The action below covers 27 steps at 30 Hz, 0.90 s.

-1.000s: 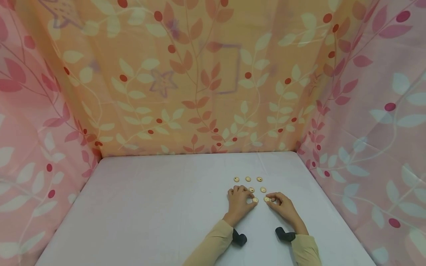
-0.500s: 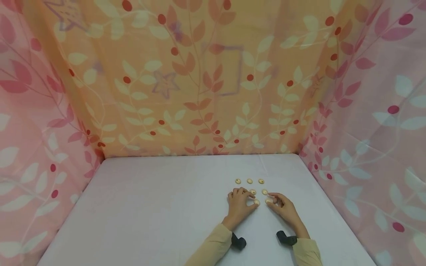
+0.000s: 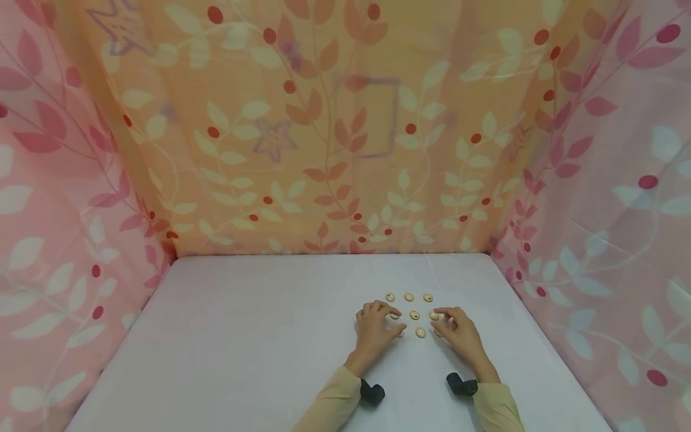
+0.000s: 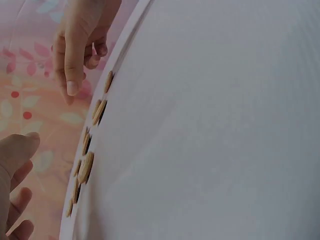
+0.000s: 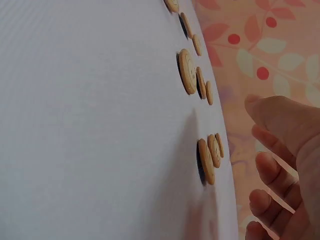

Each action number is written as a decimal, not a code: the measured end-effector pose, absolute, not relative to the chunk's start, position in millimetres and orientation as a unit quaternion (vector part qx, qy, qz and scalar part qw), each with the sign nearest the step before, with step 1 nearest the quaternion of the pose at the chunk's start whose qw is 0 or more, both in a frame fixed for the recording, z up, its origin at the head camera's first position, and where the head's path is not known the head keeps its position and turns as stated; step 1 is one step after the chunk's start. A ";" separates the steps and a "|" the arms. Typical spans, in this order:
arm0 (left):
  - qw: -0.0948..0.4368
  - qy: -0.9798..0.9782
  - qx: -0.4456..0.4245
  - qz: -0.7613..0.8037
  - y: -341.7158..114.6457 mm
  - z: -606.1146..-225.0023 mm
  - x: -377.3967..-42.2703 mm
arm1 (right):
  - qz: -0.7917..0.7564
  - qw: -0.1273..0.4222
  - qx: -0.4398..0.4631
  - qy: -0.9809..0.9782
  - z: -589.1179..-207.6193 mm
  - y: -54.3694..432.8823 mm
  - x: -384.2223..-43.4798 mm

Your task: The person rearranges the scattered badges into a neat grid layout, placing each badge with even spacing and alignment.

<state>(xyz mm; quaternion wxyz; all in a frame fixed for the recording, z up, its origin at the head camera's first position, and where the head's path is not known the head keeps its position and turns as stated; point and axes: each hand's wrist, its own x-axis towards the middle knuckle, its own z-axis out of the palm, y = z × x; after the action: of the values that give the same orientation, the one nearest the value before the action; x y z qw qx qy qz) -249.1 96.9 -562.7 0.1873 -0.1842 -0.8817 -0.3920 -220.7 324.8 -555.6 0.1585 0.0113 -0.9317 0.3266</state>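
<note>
Small round tan discs with dark markings lie flat in three rows of three on the white tabletop. In the head view, a front-row disc [image 3: 420, 332] lies between the two hands, and a middle-row disc [image 3: 414, 315] lies behind it. My left hand [image 3: 375, 327] hovers at the left end of the rows, fingers spread and partly hiding discs there. Above the right end, my right hand [image 3: 461, 336] has thumb and index apart and partly covers a front-row disc. Its fingers are loosely bent in the right wrist view, away from the nearest disc [image 5: 206, 161].
The white table [image 3: 243, 336] stretches far to the left of the discs. An orange leaf-patterned curtain [image 3: 324, 150] hangs along the back edge, with pink curtains [image 3: 621, 240] at the sides. A black device [image 3: 372, 393] is strapped at each wrist.
My left hand has let go of a front-row disc and shifted left, leaving it in plain sight. My right thumb and index have come off the disc they held. The head view has shifted slightly.
</note>
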 end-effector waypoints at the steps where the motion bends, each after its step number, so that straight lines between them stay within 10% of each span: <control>1: 0.188 -0.880 -0.181 -0.397 92.5 -562.7 -250.4 | 0.319 0.161 0.012 -0.934 -553.3 322.5 -223.1; 27: 0.240 -0.885 -0.140 -0.375 -23.9 -548.1 -285.7 | 0.226 0.243 0.071 -0.941 -525.4 289.0 -276.7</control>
<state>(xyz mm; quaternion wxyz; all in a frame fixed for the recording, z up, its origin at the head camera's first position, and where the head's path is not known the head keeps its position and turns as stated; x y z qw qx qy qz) -285.7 -23.9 -548.1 0.2401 -0.1397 -0.8846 -0.3746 -276.7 289.0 -525.4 0.2429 0.0706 -0.9407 0.2261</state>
